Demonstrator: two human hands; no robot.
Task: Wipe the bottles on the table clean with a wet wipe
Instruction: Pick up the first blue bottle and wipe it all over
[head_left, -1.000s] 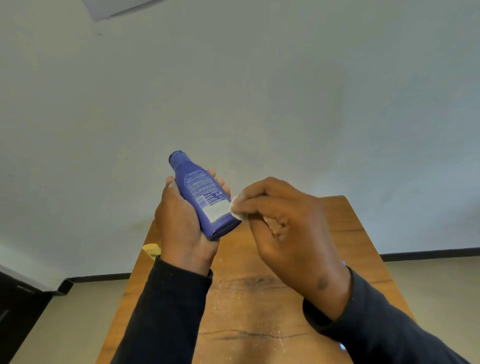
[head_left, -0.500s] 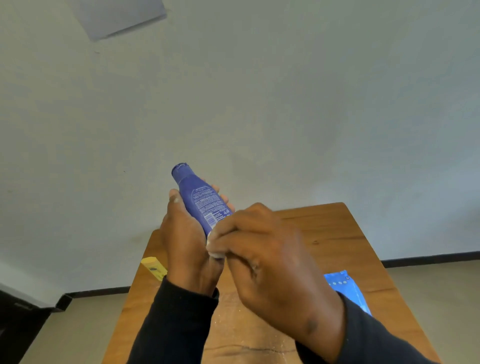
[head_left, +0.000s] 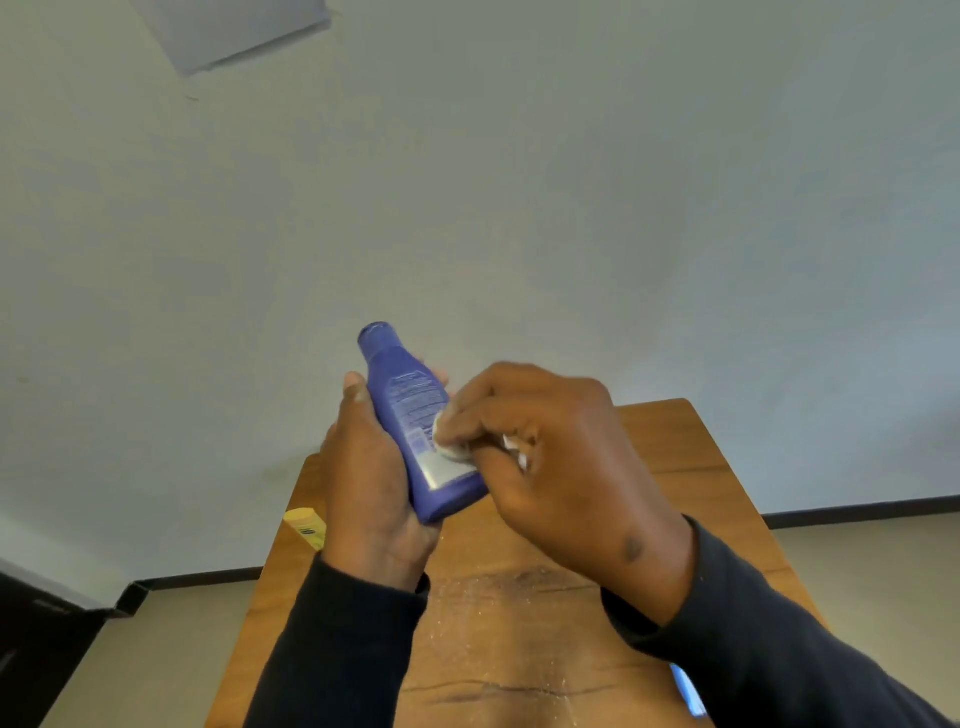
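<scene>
I hold the blue bottle (head_left: 415, 431) in my left hand (head_left: 374, 493), lifted above the far part of the surface (head_left: 675, 447), not standing on it. My left fingers and thumb are curled around its lower body, so the printed label side faces me and stays free for cleaning. I keep it tilted, with the cap pointing up and away, because this gives my other hand a flat side to rub.

My right hand (head_left: 561, 467) has its fingers bent tight, pinching a small folded white wet wipe (head_left: 449, 441); the wipe presses on the label near the right edge of the bottle. I think the rubbing step is in progress on this side.

A yellow bottle (head_left: 306, 527) lies at the far left edge of the surface, probably waiting its turn. A blue packet (head_left: 688, 691) shows near the right edge, mostly hidden under my right sleeve.
</scene>
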